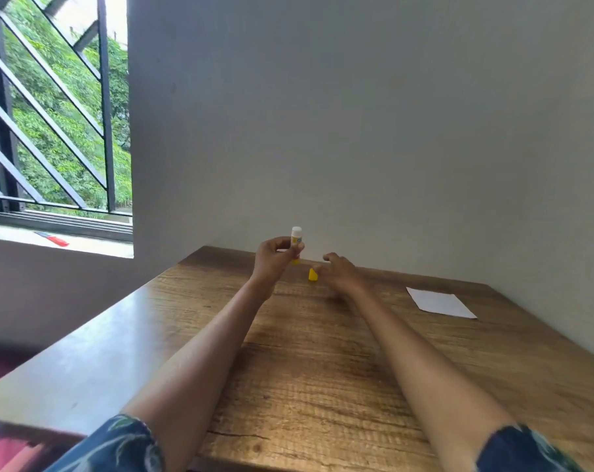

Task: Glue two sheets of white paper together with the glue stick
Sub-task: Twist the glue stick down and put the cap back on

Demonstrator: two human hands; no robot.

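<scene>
My left hand (pixel 275 258) holds the glue stick (pixel 296 239) upright above the far part of the wooden table (pixel 322 369), fingers curled round its yellow body. Its white glue tip is bare. The yellow cap (pixel 313 274) stands on the table just below and to the right. My right hand (pixel 339 272) hovers right beside the cap with loosely spread fingers that hold nothing. White paper (pixel 440 302) lies flat at the far right of the table; I cannot tell whether it is one sheet or two.
A plain wall rises right behind the table's far edge and along its right side. To the left is a barred window (pixel 50 114) with a red object (pixel 55 239) on its sill.
</scene>
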